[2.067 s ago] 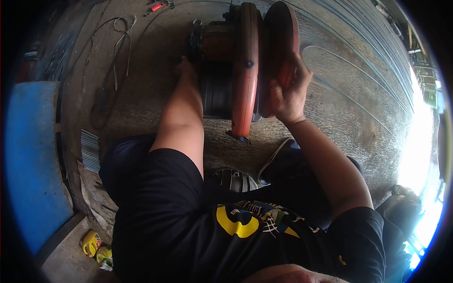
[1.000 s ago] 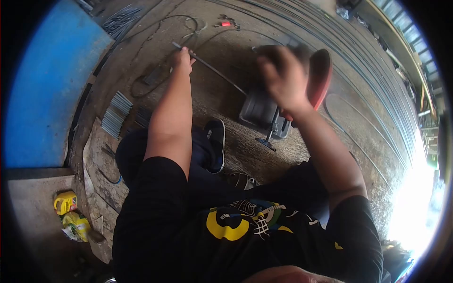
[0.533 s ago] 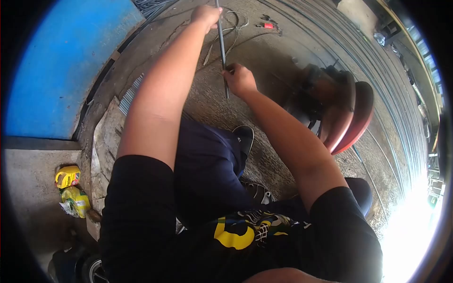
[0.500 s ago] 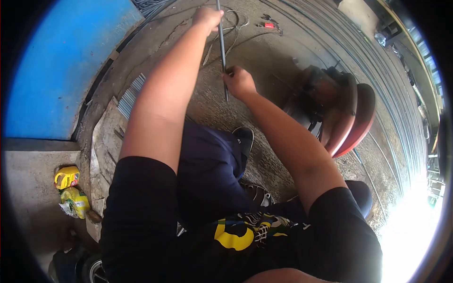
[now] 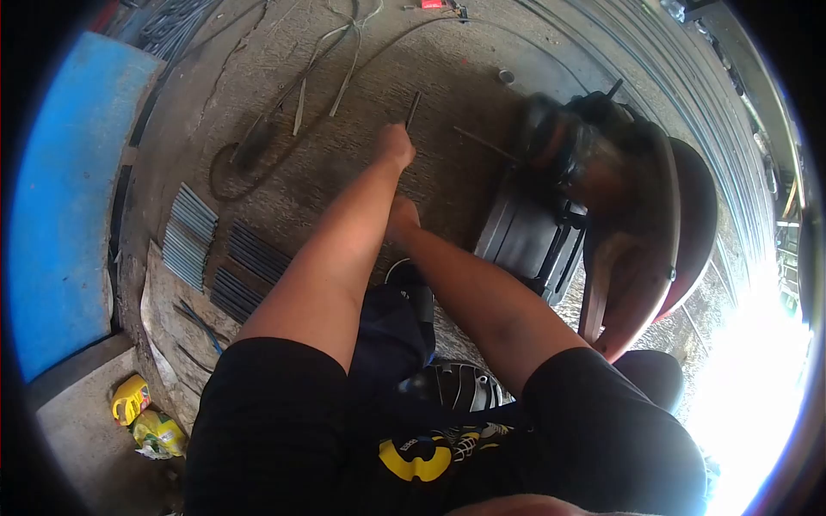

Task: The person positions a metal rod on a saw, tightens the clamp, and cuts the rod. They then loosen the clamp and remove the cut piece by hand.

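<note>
My left hand (image 5: 394, 146) is closed around a thin metal rod (image 5: 414, 109), whose end sticks up past the fist. Just below it, my right hand (image 5: 403, 217) is in line with the rod and looks closed on its lower part. The left forearm covers some of the right fingers and that stretch of rod. To the right of both hands stands a cut-off saw (image 5: 650, 249) with a reddish guard and a black base (image 5: 527, 228). Its upper part is blurred.
Short cut rods (image 5: 191, 236) lie in rows at left, with darker ones (image 5: 258, 251) beside them. A cable (image 5: 344, 73) loops over the floor. Long bars (image 5: 688, 103) run along the right. A blue panel (image 5: 73, 189) and yellow packages (image 5: 131, 399) are at far left.
Both hands have come lower and closer together with the rod, and less of it shows. The view has shifted, bringing the rows of cut rods and the saw's base into sight.
</note>
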{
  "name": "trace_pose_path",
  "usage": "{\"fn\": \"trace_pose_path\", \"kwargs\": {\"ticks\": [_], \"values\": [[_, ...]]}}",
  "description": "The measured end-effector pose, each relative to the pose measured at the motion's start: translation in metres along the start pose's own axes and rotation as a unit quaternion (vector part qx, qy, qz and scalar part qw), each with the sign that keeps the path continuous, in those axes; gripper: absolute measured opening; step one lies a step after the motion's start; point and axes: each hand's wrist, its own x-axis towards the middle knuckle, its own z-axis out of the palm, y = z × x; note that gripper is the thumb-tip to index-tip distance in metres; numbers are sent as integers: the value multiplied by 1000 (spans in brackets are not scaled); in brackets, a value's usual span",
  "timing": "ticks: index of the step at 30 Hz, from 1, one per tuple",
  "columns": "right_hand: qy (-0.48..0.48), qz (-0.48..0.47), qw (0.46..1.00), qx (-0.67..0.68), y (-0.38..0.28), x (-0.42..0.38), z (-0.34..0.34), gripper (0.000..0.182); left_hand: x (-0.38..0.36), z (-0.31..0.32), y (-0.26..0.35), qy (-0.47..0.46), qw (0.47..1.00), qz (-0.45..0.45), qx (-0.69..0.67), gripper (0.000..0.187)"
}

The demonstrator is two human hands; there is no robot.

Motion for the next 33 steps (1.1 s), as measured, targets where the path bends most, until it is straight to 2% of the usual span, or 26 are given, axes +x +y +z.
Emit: {"fn": "trace_pose_path", "kwargs": {"ticks": [2,4,5,7,11,15,17,18,19,20,21,23,24,26,27,28,29,31,33], "values": [[10,-90,996,-23,5,3,3,37,-7,11,-2,1,1000,-24,9,41],[-18,-70,997,-28,14,21,19,37,-29,16,-6,78,987,5,142,52],[-41,-55,997,-39,18,31,27,36,-39,16,-9,76,987,6,145,52],[-27,-67,996,-50,14,24,18,36,-48,14,-14,20,982,-97,159,66],[-24,-103,990,-91,21,25,17,38,-45,17,-16,7,981,-118,156,73],[-33,-100,990,-92,23,20,18,35,-42,5,-10,-14,976,-176,127,79],[20,28,999,24,20,3,9,39,-43,5,-13,-10,974,-188,128,83],[26,31,999,25,18,-6,2,39,-46,3,-12,-22,969,-201,142,82],[64,106,981,146,16,-15,-6,39,-47,0,-8,-34,965,-210,155,82],[101,178,942,265,15,-24,-15,39,-47,-4,-4,-33,967,-201,157,82],[110,182,940,267,12,-37,-28,39,-44,-5,0,-47,962,-219,154,81],[150,141,940,272,4,-68,-51,37,-35,-11,11,-64,960,-227,154,80],[158,149,936,276,0,-84,-61,37,-25,-16,21,-38,971,-208,115,78],[235,35,931,276,-7,-117,-79,35,-18,-34,50,-7,983,-172,69,77],[247,40,928,276,-6,-136,-86,35,-19,-48,70,-1,986,-157,60,76],[260,-8,934,245,-8,-156,-93,35,-17,-52,84,2,988,-144,58,76],[272,-55,937,214,-11,-177,-98,34,-17,-54,98,27,991,-122,47,67],[261,-50,949,168,-12,-228,-112,31,-32,-59,123,62,993,-91,29,59],[184,-107,972,101,0,-267,-113,32,-62,-54,142,-30,998,-60,-8,39]]}}
